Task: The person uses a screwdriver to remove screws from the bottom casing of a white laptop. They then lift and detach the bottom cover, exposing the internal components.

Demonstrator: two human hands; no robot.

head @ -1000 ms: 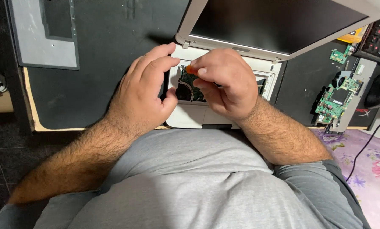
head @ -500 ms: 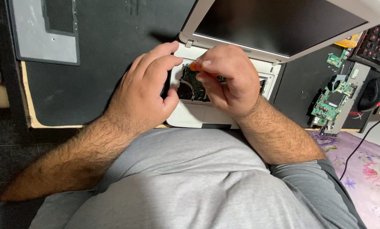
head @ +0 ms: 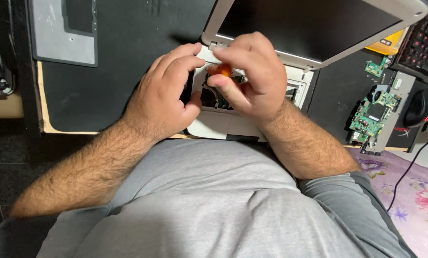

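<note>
Both forearms come in from the near edge and meet over a small white laptop (head: 233, 125) lying open on the black mat (head: 128, 81) of the tabletop (head: 41, 102).

Left hand (head: 168, 98): palm down, knuckles up, fingers curled over the left side of the laptop base, thumb tucked toward the opening. It presses on the case; whether it grips anything underneath, cannot tell.

Right hand (head: 252, 76): raised a little above the base, wrist bent, fingers bunched and pinched on an orange tool handle (head: 223, 70). Only the orange end shows between thumb and forefinger; the shaft is hidden, so its long axis and pointing direction can't be read for sure. It sits right over the exposed internals.

Laptop: keyboard cover off, dark board and parts showing in the opening (head: 216, 98) between the hands. Long axis runs left-right, slightly tilted. Lid (head: 314, 24) is swung up and away on the far side, with the dark screen facing the camera.

Around: grey flat panel (head: 66, 31) far left on the mat; green circuit board (head: 374, 112) on a metal bracket to the right; black keyboard with red-lit keys (head: 424, 45) far right; black round object (head: 419, 107) beside it; floral cloth (head: 409, 196) near right with a black cable (head: 414, 162) across it. Grey shirt (head: 214, 205) fills the near view.
</note>
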